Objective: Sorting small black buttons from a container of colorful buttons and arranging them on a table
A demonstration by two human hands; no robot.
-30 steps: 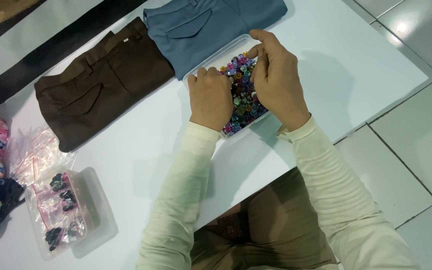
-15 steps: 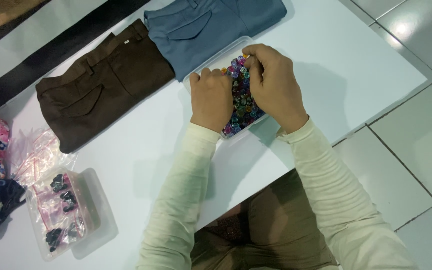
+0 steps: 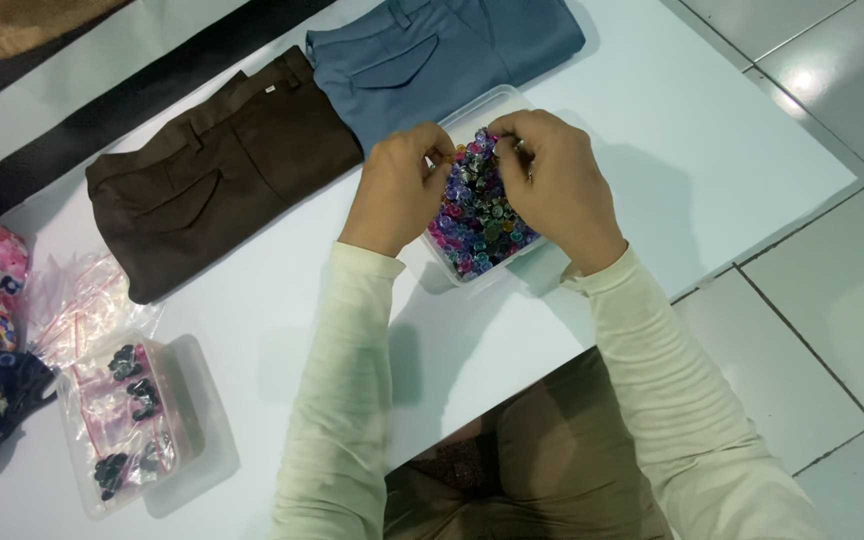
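Both hands hover over a clear plastic box of small multicoloured beads [image 3: 479, 215] at the white table [image 3: 712, 160]'s centre. Left hand [image 3: 397, 190] and right hand [image 3: 552, 180] pinch fingertips together on a tiny piece between them, steadying it over the box so it cannot stray. Folded brown trousers [image 3: 217, 175] lie left.

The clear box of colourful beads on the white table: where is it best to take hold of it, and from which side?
Probably by the two long walls of the clear bead box, from above. It is open and full, so it should stay level. Its near short end is free; the far end touches the blue trousers, and the left hand and right hand are above it.
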